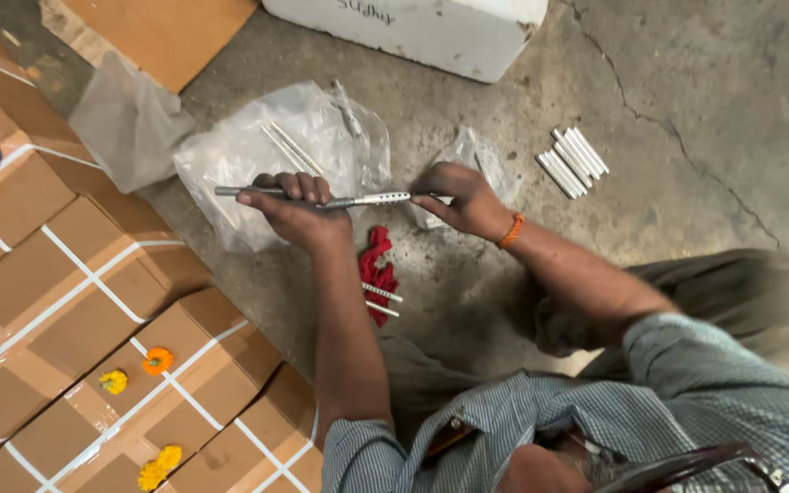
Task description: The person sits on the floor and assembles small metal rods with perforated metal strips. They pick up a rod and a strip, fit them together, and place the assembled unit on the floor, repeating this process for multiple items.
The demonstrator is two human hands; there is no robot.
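Metal catches the light between the two hands: a slim grey rod [321, 196] held level above the concrete floor [687, 183]. The left hand [299, 212] is wrapped around its middle, fingers curled over the top and pressed together, so one plain end sticks out to the left of the fist and a perforated end reaches toward the right hand [468, 201]. That hand pinches the rod's tip between thumb and fingers, right where a clear plastic bag [472, 151] lies on the floor. As for progress, a neat row of white tubes [573, 162] lies well apart on the right and looks like a finished batch, while loose thin rods [289, 146] rest on a larger plastic bag [267, 155] just beyond the left hand, seemingly yet to be handled. Two short pieces [382, 299] lie on a red cloth [376, 269] near the wrist. Taped cardboard boxes [93, 301] with orange and yellow flowers line the left edge.
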